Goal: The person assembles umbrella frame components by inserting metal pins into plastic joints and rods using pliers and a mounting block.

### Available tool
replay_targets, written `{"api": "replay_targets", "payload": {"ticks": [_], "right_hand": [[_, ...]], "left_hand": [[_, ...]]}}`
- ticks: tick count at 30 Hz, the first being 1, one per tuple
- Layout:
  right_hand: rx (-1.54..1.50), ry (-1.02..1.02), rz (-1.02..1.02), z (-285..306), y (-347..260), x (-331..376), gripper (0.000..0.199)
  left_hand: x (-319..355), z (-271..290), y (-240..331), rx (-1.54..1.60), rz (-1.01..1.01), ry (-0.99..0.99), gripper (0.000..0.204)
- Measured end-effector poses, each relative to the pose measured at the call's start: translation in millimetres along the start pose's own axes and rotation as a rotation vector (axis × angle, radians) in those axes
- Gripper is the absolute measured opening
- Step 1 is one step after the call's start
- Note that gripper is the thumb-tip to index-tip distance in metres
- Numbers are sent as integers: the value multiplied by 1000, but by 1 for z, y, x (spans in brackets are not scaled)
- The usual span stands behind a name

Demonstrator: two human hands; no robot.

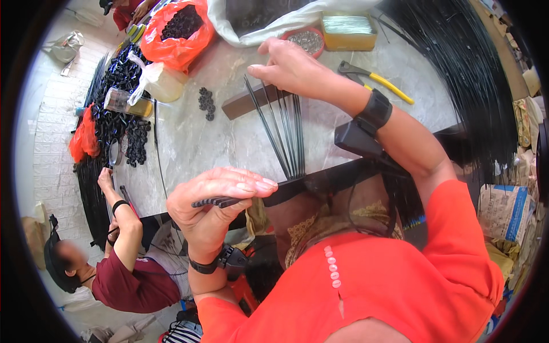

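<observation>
My left hand (pixel 214 206) pinches the lower ends of several thin black rods (pixel 286 134), fingers and thumb closed on a dark flat cluster near the table's front edge. The rods fan upward over the marble table (pixel 189 137). My right hand (pixel 291 68) rests on their upper ends, fingers bent around the tips. A black band sits on each wrist. Orange sleeves cover my arms.
A big sheaf of long black rods (pixel 463 74) lies at the right. Yellow-handled pliers (pixel 377 80), a yellow box (pixel 349 31), a red bowl of metal parts (pixel 306 40), an orange bag of black pieces (pixel 180 31) and black rings (pixel 206 103) lie about. Another person (pixel 123 268) works at the left.
</observation>
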State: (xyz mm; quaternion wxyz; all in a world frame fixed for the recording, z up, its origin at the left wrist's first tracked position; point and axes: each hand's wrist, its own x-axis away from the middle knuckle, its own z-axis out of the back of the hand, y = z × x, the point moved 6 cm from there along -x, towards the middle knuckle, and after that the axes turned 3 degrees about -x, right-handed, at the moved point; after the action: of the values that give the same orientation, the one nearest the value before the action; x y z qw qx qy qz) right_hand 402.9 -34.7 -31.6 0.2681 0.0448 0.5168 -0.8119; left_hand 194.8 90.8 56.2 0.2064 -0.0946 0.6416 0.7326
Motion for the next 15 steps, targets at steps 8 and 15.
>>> {"api": "replay_targets", "payload": {"ticks": [8, 15], "right_hand": [[303, -416, 68, 15, -18, 51, 24], [97, -356, 214, -15, -17, 55, 23]], "left_hand": [[3, 2, -1, -18, 34, 28, 14], [-1, 1, -1, 64, 81, 26, 9]]}}
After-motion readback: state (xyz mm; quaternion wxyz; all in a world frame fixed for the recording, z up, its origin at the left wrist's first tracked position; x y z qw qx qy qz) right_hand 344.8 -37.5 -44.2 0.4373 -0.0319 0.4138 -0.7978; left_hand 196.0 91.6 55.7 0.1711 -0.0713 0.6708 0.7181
